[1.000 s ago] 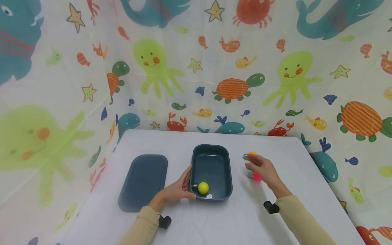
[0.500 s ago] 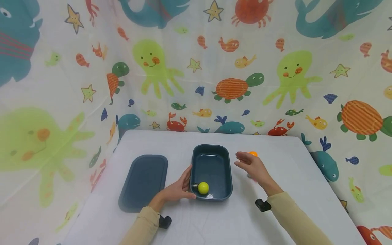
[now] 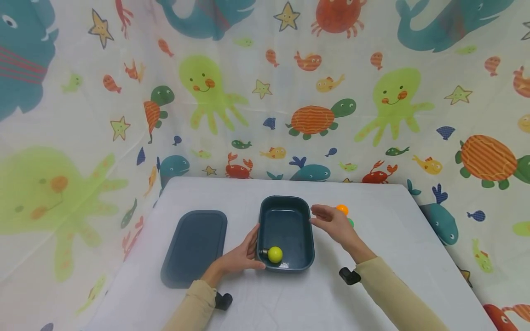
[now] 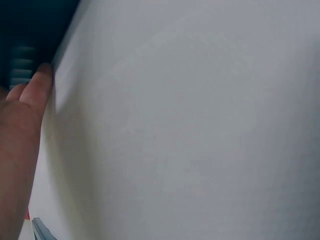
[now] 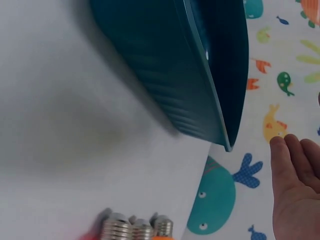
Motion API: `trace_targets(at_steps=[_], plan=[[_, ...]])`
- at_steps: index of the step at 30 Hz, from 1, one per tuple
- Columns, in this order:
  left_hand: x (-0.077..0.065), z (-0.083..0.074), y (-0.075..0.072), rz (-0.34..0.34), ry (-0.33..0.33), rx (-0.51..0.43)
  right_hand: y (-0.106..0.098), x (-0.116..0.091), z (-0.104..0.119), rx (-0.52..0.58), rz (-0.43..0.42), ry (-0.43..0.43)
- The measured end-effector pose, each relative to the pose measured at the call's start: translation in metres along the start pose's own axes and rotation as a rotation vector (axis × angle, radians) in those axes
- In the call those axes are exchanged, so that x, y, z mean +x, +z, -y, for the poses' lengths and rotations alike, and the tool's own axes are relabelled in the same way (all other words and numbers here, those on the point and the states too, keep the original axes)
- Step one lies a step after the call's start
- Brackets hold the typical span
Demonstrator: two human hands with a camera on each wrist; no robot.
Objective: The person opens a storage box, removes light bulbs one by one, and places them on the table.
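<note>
A dark blue-grey rectangular box (image 3: 286,266) stands on the white table with a yellow light bulb (image 3: 275,254) lying in its near left corner. My left hand (image 3: 238,258) rests against that corner, its fingers along the left wall and its thumb by the near end. In the left wrist view, straight fingertips (image 4: 44,75) touch the box wall. My right hand (image 3: 335,226) holds nothing; its extended fingertips are right at the box's right rim. Behind it show an orange bulb (image 3: 342,209) and a green bulb (image 3: 351,223); a pink one is hidden in the head view.
A flat blue-grey lid (image 3: 194,248) lies left of the box. Metal screw bases (image 5: 142,228) of three bulbs stand out at the bottom of the right wrist view. A curtain (image 3: 232,82) printed with sea animals hangs behind and beside the table.
My right hand has moved left from the row of bulbs to the box's right rim, uncovering the orange and green bulbs. The left hand, box and yellow bulb have stayed put.
</note>
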State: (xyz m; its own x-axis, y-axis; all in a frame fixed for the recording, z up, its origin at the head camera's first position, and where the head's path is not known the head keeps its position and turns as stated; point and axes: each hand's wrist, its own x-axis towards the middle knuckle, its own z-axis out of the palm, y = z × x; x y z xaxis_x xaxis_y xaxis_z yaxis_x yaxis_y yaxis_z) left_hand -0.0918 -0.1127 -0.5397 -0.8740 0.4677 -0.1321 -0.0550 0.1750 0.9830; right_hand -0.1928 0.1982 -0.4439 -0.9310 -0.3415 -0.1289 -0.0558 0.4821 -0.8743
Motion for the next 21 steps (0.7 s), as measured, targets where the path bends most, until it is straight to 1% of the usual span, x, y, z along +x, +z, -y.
trace_targets(at_steps=[8, 15, 21], plan=[[-0.001, -0.001, 0.000, 0.002, -0.010, -0.015, 0.010, -0.002, 0.004, -0.013, 0.034, -0.021], [-0.001, -0.002, 0.000, 0.003, -0.020, -0.022, 0.019, 0.000, 0.004, -0.030, 0.048, -0.014], [-0.001, -0.003, -0.001, 0.006, -0.007, -0.022, 0.028, 0.001, 0.005, -0.040, 0.076, 0.001]])
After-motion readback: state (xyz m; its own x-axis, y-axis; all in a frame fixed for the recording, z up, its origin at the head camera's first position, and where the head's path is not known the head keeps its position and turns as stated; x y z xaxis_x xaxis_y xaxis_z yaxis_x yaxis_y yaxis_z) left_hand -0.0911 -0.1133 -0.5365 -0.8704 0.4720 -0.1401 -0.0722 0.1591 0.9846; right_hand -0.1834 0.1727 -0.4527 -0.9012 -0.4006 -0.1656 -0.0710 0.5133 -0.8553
